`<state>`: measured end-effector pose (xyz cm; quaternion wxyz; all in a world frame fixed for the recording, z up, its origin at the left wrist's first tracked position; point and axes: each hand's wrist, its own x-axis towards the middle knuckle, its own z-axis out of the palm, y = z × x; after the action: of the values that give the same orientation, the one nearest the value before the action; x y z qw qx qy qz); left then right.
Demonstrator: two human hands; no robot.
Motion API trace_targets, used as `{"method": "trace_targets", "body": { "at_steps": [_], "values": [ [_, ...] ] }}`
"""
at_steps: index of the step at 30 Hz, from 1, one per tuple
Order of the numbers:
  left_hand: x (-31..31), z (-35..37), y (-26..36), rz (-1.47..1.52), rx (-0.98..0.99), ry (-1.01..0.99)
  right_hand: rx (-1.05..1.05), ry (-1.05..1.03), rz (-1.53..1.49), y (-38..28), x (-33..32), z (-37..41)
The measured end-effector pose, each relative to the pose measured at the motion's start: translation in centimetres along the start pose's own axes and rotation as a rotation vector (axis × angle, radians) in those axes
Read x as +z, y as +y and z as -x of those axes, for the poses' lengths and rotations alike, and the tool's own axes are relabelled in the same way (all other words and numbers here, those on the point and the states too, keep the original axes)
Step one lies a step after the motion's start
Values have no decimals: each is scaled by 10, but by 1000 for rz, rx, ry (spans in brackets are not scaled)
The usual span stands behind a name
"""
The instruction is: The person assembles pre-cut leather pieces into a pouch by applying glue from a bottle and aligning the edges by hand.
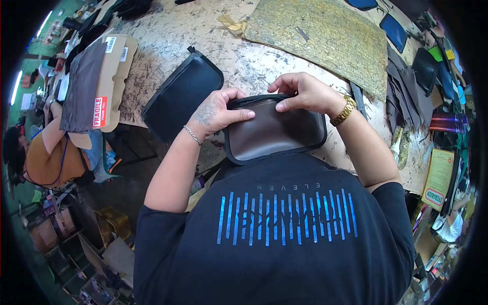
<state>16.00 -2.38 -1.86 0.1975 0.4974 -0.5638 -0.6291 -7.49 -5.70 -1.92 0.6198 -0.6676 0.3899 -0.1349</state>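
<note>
A dark brown pouch [277,129] with black edging is held upright near the table's front edge, close to the chest. My left hand [217,111] grips its upper left corner, thumb on the brown face and fingers behind the black top edge. At the top edge, right of the middle, my right hand [304,94] pinches the black rim between thumb and fingers. Just left of the hands lies a black pouch [185,91] with a small tab at its top corner.
A worn yellowish board [325,40] covers the back right of the scratched table [173,30]. Cardboard with a red label [119,76] stands left. Dark brown sheets [406,96], a purple tumbler [447,123] and a yellow-green box [438,178] are right. Another person [58,157] sits at left.
</note>
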Motion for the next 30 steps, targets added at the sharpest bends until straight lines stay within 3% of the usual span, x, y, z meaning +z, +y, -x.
{"method": "trace_targets", "body": {
  "at_steps": [3, 6, 7, 8, 9, 10, 12, 20, 25, 29, 30],
  "values": [
    [-2, 2, -8, -257, 200, 41, -22, -2, 59, 0, 4, 2],
    [-3, 2, -14, -264, 217, 16, -45, 20, 63, 6, 5, 2],
    [-4, 2, -14, -263, 215, 15, 110, 26, 20, 0, 2, 1],
    [-4, 0, -13, -183, 136, -6, 264, 33, -23, -3, -1, 0],
    [-4, -1, -12, -104, 57, -28, 128, 79, -83, 2, -1, -2],
    [-3, -1, -9, -104, 57, -31, 129, 81, -85, 4, -3, -3],
    [2, -3, -2, 262, -137, -29, 187, -5, -39, 1, -5, -4],
    [-2, -7, -4, 230, -143, -111, 265, -78, -5, -5, 0, -7],
    [-1, -6, -7, 312, -75, -95, 47, -62, 83, 6, 7, -8],
    [0, -3, -3, 330, -66, -98, 22, 14, 179, 0, 13, 0],
    [0, -4, -1, 232, -107, -90, -56, 31, 201, 1, 15, 1]
  ]
}}
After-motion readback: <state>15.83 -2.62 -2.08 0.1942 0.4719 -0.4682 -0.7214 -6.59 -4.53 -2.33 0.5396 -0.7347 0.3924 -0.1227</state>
